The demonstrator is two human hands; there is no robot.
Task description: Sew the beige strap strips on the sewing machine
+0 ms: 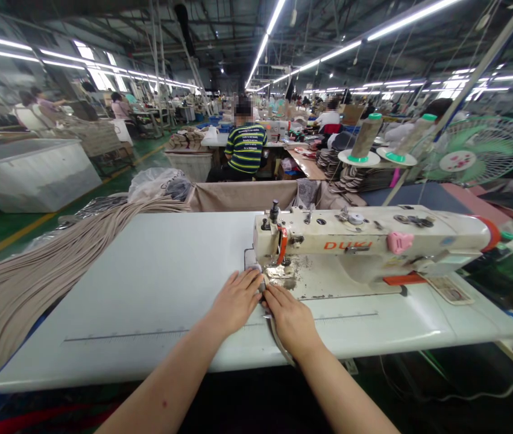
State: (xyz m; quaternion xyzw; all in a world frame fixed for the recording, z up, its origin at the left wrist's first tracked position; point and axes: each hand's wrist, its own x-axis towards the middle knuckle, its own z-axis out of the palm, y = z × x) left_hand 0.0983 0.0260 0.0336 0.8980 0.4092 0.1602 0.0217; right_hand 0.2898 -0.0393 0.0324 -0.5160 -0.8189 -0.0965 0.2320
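**Both hands flat at the needle of the sewing machine**

Both forearms reach forward from the bottom edge and converge at the front of the machine head. The left hand (236,299) lies palm down on the white table (147,289), fingers extended and close together, tips pointing toward the presser foot. The right hand (290,319) lies just beside it, also palm down, fingers stretched forward and pressing on a narrow beige strip (275,333) that runs from under the hand back over the table's near edge. Neither hand is closed into a fist; whether the fingertips pinch the strip or only press it down is hard to tell, since the strip is mostly hidden beneath them. The two hands nearly touch at the thumbs, directly in front of the needle area (278,272).

The cream sewing machine (365,244) stands on the right half of the table, with a pink clip on its arm. A large heap of beige strips (34,271) drapes over the table's left side. Two thread cones (366,137) stand behind the machine, with a green fan (477,149) to their right. A person in a striped shirt (246,147) sits farther back, beyond a beige cloth-covered bench (242,196).
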